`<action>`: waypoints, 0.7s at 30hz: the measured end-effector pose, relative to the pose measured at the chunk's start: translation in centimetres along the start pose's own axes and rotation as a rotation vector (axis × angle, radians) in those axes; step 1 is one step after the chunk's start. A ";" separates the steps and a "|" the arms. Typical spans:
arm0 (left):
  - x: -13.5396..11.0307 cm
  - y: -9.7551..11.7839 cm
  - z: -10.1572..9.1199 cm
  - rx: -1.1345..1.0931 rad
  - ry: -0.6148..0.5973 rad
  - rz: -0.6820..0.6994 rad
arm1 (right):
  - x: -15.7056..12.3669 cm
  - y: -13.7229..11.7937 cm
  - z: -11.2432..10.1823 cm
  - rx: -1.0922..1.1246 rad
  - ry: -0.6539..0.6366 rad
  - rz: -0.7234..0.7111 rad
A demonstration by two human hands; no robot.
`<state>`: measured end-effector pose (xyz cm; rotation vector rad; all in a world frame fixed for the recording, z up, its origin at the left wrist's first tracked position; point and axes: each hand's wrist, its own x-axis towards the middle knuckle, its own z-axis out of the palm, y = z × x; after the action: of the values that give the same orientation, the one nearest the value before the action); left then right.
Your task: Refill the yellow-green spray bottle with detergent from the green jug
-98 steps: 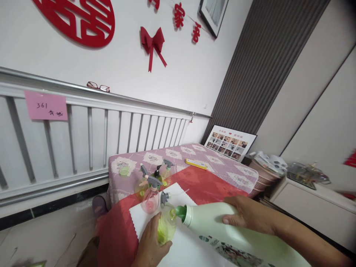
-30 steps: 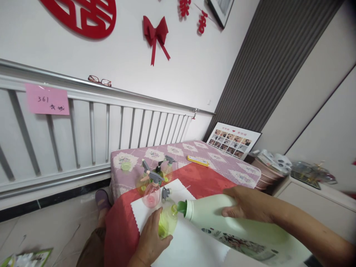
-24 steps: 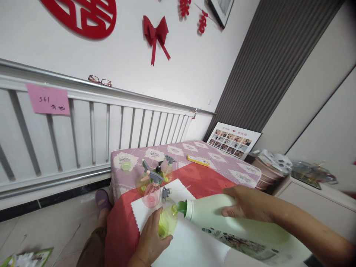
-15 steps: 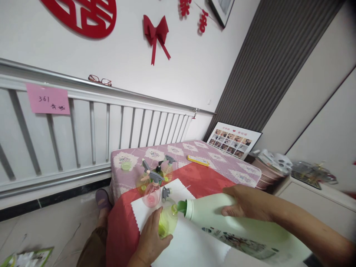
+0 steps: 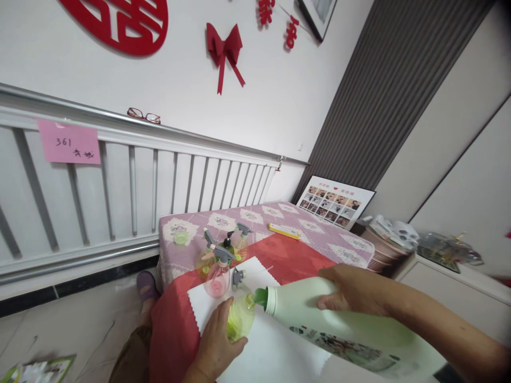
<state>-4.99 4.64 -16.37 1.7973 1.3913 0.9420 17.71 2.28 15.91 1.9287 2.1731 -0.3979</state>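
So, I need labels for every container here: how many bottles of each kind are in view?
trigger spray bottles: 3 (pink spray bottle, near yellow spray bottle, far yellow spray bottle)
dark pump bottle: 1
open yellow-green bottle, in the left hand: 1
large white jug, under the right hand: 1
Total: 6

L hand (image 5: 217, 346) grips small btl (image 5: 239, 317) | R hand (image 5: 353, 290) tilts big jug (image 5: 339, 332) | spout at btl mouth
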 end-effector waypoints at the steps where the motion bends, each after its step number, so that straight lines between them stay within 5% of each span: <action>1: 0.0 0.0 0.0 -0.001 0.001 -0.001 | 0.0 0.0 0.0 -0.003 0.004 -0.004; 21: -0.1 -0.1 0.1 -0.013 0.000 -0.001 | 0.1 0.1 0.0 -0.025 -0.014 0.027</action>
<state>-4.93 4.60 -16.55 1.7874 1.3825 0.9483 17.83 2.36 15.90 1.9341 2.1302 -0.3771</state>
